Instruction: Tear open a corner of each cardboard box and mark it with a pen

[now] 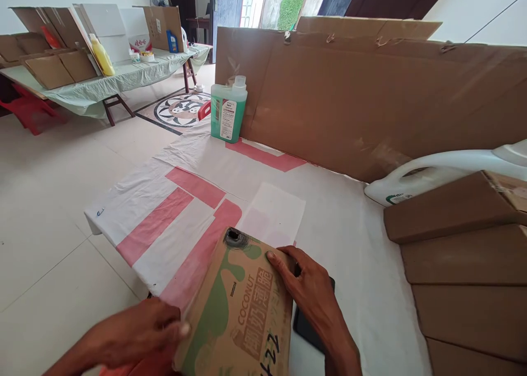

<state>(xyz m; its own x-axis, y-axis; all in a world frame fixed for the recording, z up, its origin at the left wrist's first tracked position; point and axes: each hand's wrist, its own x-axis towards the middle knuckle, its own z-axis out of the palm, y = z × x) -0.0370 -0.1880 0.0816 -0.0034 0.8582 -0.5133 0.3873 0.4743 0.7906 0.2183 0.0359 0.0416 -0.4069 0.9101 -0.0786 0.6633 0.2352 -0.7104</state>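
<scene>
A brown cardboard box [230, 310] with green print, the word COCONUT and black handwritten marks lies tilted at the near edge of the table. In its far left corner is a dark round hole. My right hand [302, 280] grips the box's right side, thumb on top and fingers down over the far edge. Beside the left edge is my left hand [144, 326], slightly blurred, its fingers curled and the thumb tip at the box's edge. Whether it holds anything cannot be made out. A dark flat object [308, 329] lies partly hidden under my right forearm.
A white and red cloth [349, 228] covers the table, with a white sheet [274, 211] on it. A green liquid jug [228, 112] stands at the far left. Cardboard [349, 96] walls the back; stacked boxes [465, 255] and a white jug [444, 170] are at right.
</scene>
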